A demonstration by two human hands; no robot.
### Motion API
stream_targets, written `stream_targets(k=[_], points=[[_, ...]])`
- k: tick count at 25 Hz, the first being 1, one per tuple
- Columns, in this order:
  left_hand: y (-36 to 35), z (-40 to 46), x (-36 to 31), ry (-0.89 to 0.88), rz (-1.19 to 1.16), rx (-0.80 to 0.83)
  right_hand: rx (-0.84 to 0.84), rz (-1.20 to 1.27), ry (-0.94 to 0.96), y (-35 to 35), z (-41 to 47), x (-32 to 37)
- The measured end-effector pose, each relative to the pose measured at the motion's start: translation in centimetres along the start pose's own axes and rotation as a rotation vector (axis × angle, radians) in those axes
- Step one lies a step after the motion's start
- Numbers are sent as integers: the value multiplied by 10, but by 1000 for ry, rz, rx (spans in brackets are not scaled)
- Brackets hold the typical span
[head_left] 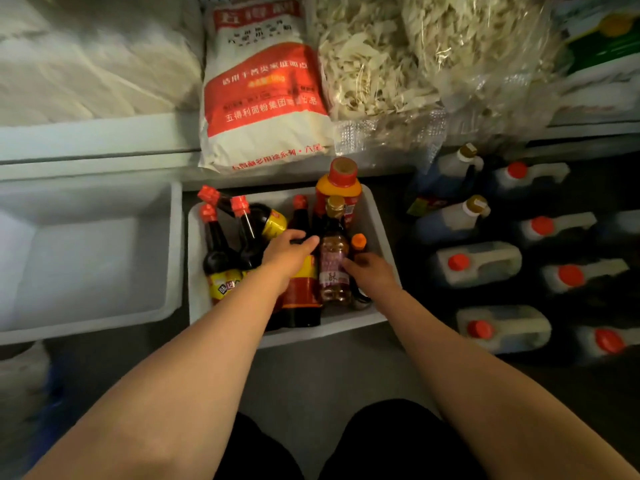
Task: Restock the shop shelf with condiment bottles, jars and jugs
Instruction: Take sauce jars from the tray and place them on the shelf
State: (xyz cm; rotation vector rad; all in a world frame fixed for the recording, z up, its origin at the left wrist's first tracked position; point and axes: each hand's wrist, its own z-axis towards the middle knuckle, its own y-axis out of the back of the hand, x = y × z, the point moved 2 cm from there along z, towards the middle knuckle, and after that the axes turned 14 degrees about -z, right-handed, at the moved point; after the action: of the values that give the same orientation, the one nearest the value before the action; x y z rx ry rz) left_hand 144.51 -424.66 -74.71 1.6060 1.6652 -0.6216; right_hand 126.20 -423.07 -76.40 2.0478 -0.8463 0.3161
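Shop: stocked shelf (pixel 104 140) (flour bag (pixel 266 88)), jug rows (pixel 540 268).
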Motion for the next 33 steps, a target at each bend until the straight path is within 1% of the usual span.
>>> stream_targets(k=[4, 9, 13, 16, 20, 23, 26, 30, 31, 33], points=[[8, -18, 28, 70, 33, 31, 52, 113, -70, -9, -6, 0], [4, 0, 15, 36, -2, 73, 76, 187, -36, -15, 3, 0], [-14, -11, 27, 76, 20, 111, 138, 302, -98, -18, -3, -3], [-23, -8, 24, 138, -52, 167, 186, 424, -158, -18, -5, 0], [-18, -17, 14, 262, -201, 180, 268, 627, -211, -18, -15, -5], [-13, -27, 12, 292, -212, 169, 297, 639, -174, -25, -17, -12], [-9, -26, 6, 259, -212, 167, 338, 726, -100, -24, -18, -13], [-8, -26, -1, 245, -255, 216, 462, 805, -14, -14, -19, -16], [-9, -26, -2, 257, -277, 235, 468, 829, 2, -9, -20, -18], [-10, -22, 0, 280, -354, 231, 406, 870, 30, 4, -18, -23]])
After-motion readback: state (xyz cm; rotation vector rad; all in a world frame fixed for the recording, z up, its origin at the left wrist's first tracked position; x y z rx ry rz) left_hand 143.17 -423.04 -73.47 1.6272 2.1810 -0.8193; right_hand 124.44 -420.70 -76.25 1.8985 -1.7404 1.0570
